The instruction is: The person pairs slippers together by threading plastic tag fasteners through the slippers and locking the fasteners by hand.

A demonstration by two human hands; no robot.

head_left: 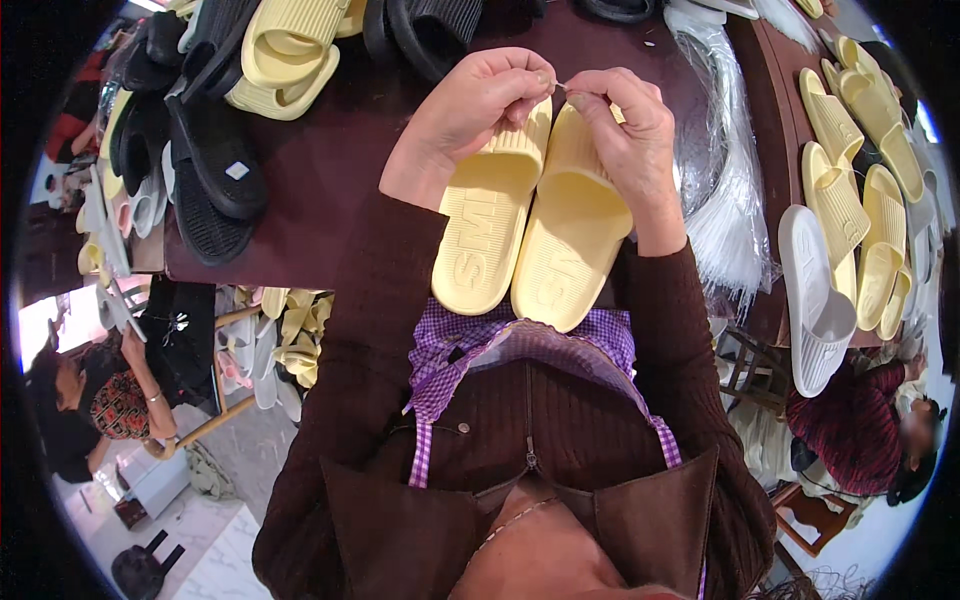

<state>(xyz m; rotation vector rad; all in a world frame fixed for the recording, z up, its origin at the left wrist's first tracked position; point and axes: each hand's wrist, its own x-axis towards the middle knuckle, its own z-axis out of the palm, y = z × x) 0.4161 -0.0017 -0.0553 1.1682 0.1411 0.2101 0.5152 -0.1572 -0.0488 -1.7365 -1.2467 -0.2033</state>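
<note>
A pair of pale yellow slide sandals lies side by side at the near edge of the table, toes pointing away from me. Both my left hand (pixel 478 108) and my right hand (pixel 634 128) are over the toe ends, closed in pinches, with fingertips almost meeting. Between them shows a tiny bit of a thin pale strand; most of it is hidden by the fingers. My left wrist passes over the left sandal (pixel 482 235), and my right palm is beside the right sandal (pixel 568 245). Raised lettering marks both footbeds.
On the dark red table (pixel 330 200), black slides (pixel 215 180) and stacked yellow slides (pixel 290 50) stand at the left. A bundle of thin white plastic strands (pixel 730 210) lies right, partly bagged. Beyond it are yellow slides (pixel 845 190) and a grey slide (pixel 815 300). Other people sit at both sides.
</note>
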